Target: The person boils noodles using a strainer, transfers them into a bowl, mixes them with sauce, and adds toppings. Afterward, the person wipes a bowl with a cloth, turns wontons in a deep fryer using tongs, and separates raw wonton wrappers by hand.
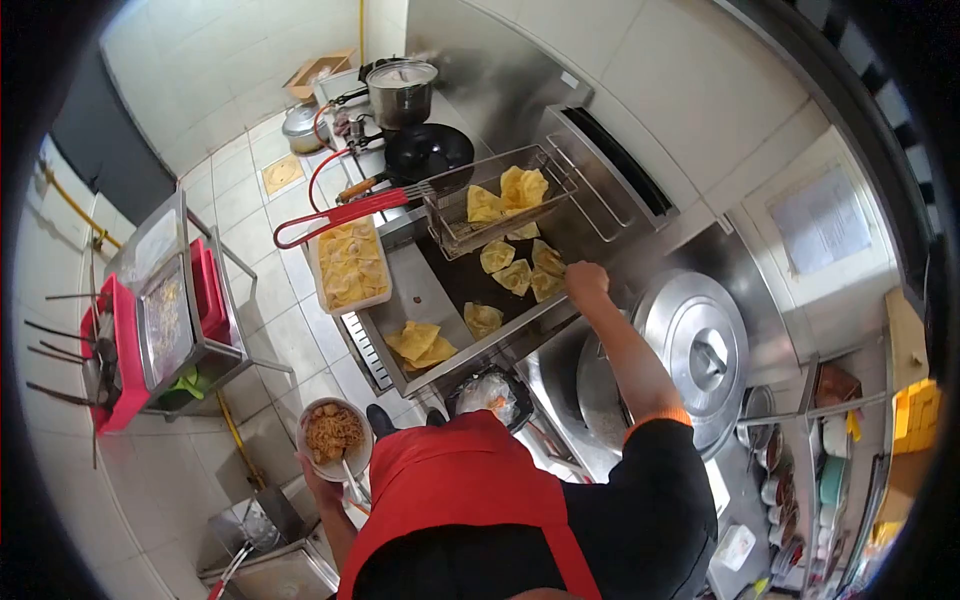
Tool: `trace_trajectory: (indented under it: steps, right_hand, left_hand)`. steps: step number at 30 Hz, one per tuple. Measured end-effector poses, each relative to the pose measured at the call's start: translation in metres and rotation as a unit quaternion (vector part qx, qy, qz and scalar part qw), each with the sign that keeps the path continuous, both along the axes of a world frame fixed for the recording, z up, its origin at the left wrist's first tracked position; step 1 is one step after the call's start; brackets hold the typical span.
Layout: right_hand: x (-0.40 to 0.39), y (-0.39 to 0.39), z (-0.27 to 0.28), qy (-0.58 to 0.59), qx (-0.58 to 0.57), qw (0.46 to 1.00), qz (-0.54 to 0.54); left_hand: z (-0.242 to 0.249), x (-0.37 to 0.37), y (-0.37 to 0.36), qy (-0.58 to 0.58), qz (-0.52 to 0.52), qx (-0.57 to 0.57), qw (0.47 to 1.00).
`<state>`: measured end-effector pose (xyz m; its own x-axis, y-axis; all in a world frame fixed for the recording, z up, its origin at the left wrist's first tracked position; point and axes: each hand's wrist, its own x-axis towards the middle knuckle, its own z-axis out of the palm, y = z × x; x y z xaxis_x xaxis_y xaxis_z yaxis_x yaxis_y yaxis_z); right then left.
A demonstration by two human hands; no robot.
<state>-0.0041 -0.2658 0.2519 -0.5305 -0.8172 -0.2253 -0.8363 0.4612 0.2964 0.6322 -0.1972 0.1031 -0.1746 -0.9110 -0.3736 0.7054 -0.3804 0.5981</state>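
My left hand [322, 487], low at the left, grips the side of a white bowl [302, 440]. Brown noodle-like food [335, 434] fills it, and a pale utensil handle [350, 470] leans over its rim. Above the right edge of a steel deep fryer [440, 372], my right hand [587, 283] is closed; what its fingers hold, if anything, is hidden. Near those fingers, folded yellow dough pieces [513, 277] float in dark oil. More fried pieces [522, 187] lie in a wire fry basket [470, 237] with a red handle [350, 213]. Others [420, 345] rest on the fryer's steel ledge.
A plastic tub of folded dough pieces [352, 265] stands left of the fryer. Beyond are a black wok [430, 150] and a steel pot [400, 98]. A large lidded pot [692, 350] sits beside my right arm. A metal rack with red trays [205, 290] stands left.
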Motion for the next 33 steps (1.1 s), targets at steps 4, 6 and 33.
trace_trajectory:
  steps: [4,6,33]
  right_hand:
    - [0.001,-0.011,-0.049,-0.011,-0.007,1.0,-0.026]
    - [0.002,-0.012,-0.071,-0.024,-0.028,0.999,-0.04]
    - [0.007,0.029,-0.025,0.033,-0.019,0.999,0.038]
  left_hand:
    - [0.0,0.004,0.004,-0.018,0.012,-0.017,1.0]
    - [0.003,0.005,0.008,-0.035,0.02,-0.002,0.999]
    - [0.001,-0.008,0.007,-0.017,-0.005,0.003,1.0]
